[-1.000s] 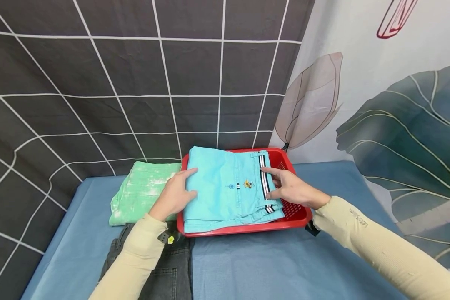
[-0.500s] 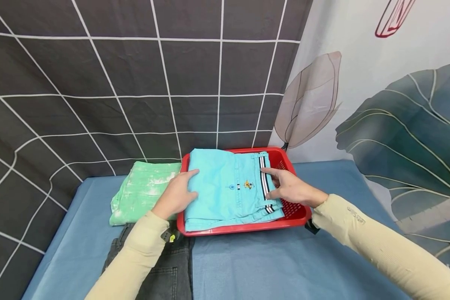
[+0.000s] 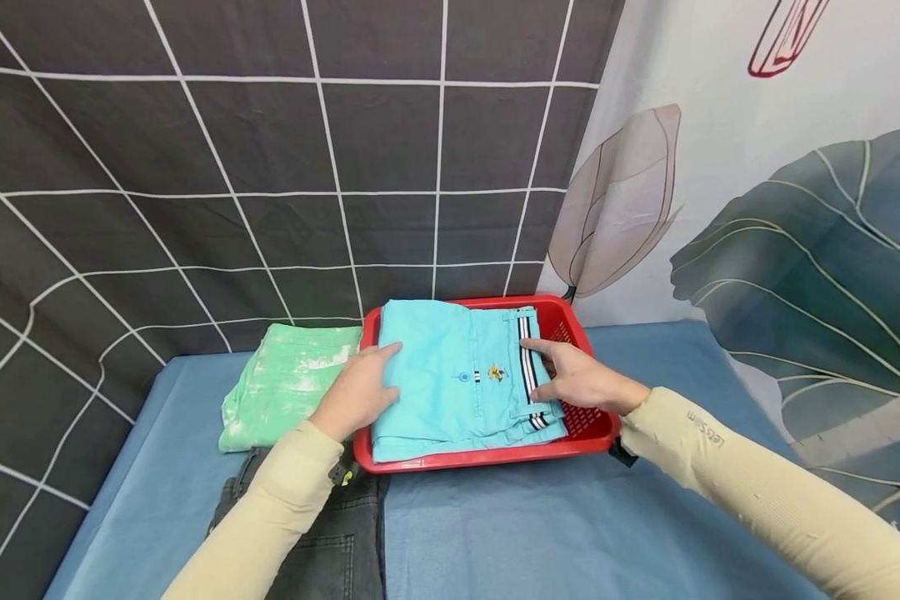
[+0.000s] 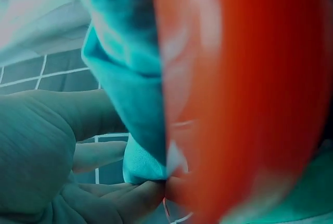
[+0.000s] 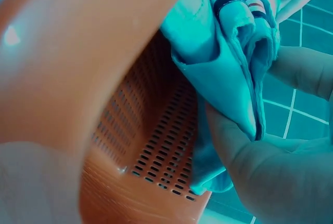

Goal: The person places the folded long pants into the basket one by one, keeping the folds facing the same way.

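Observation:
Folded light-blue pants point(image 3: 438, 379) with a button, a small embroidered motif and a black-and-white striped band lie in the red plastic basket point(image 3: 487, 457). At their left edge my left hand point(image 3: 356, 392) holds the cloth; in the left wrist view the thumb and fingers point(image 4: 138, 200) are around the fold. My right hand point(image 3: 585, 375) pinches the striped right edge. Layers of cloth point(image 5: 223, 86) sit between its thumb and fingers in the right wrist view. The basket rim point(image 4: 250, 78) blocks much of the left wrist view.
A folded green garment with white patches point(image 3: 288, 383) lies left of the basket. Dark grey jeans point(image 3: 330, 550) lie in front of it, partly under my left forearm. A blue cloth point(image 3: 532, 533) covers the table. A dark grid-patterned curtain point(image 3: 390, 225) hangs behind.
The pants have sunk slightly, and their left edge has shifted a little to the right. My left hand has moved slightly right with them; my right hand has barely moved.

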Motion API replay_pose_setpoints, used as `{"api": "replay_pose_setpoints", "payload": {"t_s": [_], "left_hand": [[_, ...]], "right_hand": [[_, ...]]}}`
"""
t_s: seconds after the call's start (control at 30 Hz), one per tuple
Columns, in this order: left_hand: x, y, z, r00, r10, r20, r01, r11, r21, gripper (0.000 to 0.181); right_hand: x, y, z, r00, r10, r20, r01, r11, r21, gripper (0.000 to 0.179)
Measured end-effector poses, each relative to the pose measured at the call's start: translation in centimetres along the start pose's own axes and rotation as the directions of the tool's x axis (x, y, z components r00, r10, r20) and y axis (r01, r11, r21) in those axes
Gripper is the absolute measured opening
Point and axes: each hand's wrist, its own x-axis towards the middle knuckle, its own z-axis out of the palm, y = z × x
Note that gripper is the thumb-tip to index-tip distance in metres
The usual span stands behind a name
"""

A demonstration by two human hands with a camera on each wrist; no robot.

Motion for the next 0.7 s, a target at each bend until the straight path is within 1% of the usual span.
{"api": "replay_pose_setpoints", "payload": {"t_s": [0.13, 0.3, 0.43, 0.57, 0.7], "left_hand": [[-0.1, 0.1, -0.1, 1.0, 0.022, 0.003, -0.022, 0.999, 0.037, 0.065], [-0.1, 0.1, -0.3, 0.998, 0.058, 0.029, -0.059, 0.998, 0.036, 0.07], [0.0, -0.2, -0.5, 0.989, 0.103, 0.102, -0.109, 0.993, 0.051, 0.078], [0.1, -0.3, -0.9, 0.972, 0.139, 0.191, -0.155, 0.986, 0.067, 0.083], [0.2, -0.3, -1.1, 0.96, 0.155, 0.231, -0.18, 0.979, 0.091, 0.085]], "right_hand": [[0.1, 0.0, 0.0, 1.0, 0.005, -0.001, -0.005, 0.999, -0.037, 0.086], [0.1, -0.2, 0.0, 1.0, 0.016, -0.002, -0.016, 0.997, -0.073, 0.086], [0.2, -0.2, 0.0, 1.0, 0.019, -0.004, -0.019, 0.995, -0.097, 0.086], [0.3, -0.1, 0.1, 1.0, 0.031, -0.001, -0.031, 0.992, -0.118, 0.086], [0.5, -0.2, 0.2, 0.999, 0.043, -0.005, -0.044, 0.987, -0.153, 0.086]]}}
